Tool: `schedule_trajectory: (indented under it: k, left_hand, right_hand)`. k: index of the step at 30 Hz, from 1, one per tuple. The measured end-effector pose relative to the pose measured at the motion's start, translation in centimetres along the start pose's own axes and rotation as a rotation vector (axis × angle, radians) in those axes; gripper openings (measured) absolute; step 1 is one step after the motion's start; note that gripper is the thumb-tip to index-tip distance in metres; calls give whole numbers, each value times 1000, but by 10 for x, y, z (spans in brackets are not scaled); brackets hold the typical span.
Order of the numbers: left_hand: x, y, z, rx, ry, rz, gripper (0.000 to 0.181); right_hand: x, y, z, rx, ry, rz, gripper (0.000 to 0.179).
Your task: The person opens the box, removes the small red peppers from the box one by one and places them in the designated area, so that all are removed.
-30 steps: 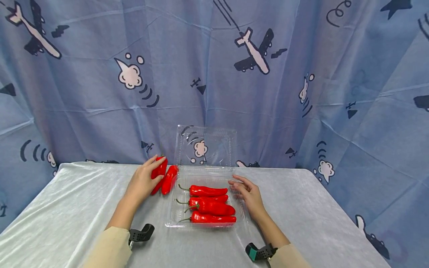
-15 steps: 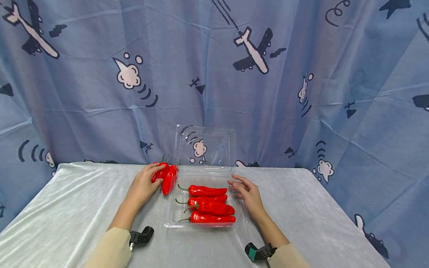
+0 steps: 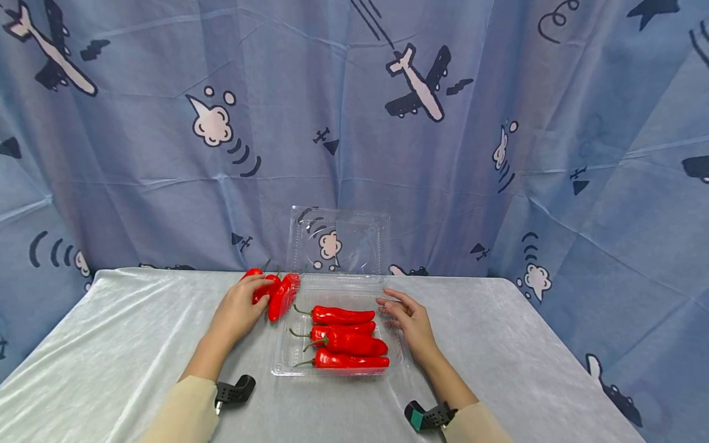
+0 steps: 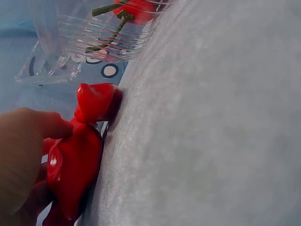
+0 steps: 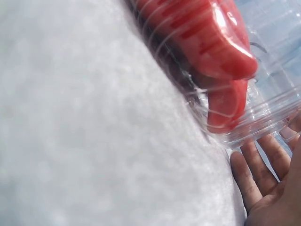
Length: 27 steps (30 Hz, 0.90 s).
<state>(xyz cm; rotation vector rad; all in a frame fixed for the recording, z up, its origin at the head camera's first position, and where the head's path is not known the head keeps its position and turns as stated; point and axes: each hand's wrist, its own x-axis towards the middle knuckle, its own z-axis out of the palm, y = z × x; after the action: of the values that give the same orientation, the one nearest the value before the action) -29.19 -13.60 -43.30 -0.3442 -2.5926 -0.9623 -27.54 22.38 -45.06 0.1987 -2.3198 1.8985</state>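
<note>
In the head view my left hand (image 3: pixel 237 307) is at the back left, with its thumb and fingers around a red pepper (image 3: pixel 263 291). The left wrist view shows the thumb on one side of this pepper (image 4: pixel 77 165) and fingers behind it. A second pepper (image 3: pixel 281 300) lies against the left wall of a clear plastic clamshell box (image 3: pixel 284 357). Another pepper (image 3: pixel 253 272) pokes out behind my left fingers, partly hidden. Several red peppers (image 3: pixel 354 343) lie crosswise in the box. My right hand (image 3: pixel 414 325) rests by its right wall, fingers extended, as the right wrist view shows.
The box's clear lid (image 3: pixel 362 246) stands raised at the back. A pale cloth covers the table (image 3: pixel 498 357), and a blue printed curtain (image 3: pixel 471 184) hangs behind its far edge. Each wrist wears a black strap (image 3: pixel 235 391).
The pepper at my left hand has shifted away from me, and another pepper now shows behind the fingers. The pepper by the box has tilted slightly right. The right hand has not moved.
</note>
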Motion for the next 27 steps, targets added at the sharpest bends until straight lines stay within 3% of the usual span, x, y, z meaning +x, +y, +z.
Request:
schedule_trajectory:
  k: [8, 14, 27]
  left_hand:
    - [-1, 0, 1, -10, 22, 16, 28]
    - [-1, 1, 1, 24, 66, 26, 22]
    - [2, 6, -2, 85, 81, 19, 23]
  right_hand:
    - [0, 0, 0, -12, 6, 11, 39]
    - [0, 0, 1, -1, 7, 8, 39]
    - [0, 1, 0, -9, 3, 4, 38]
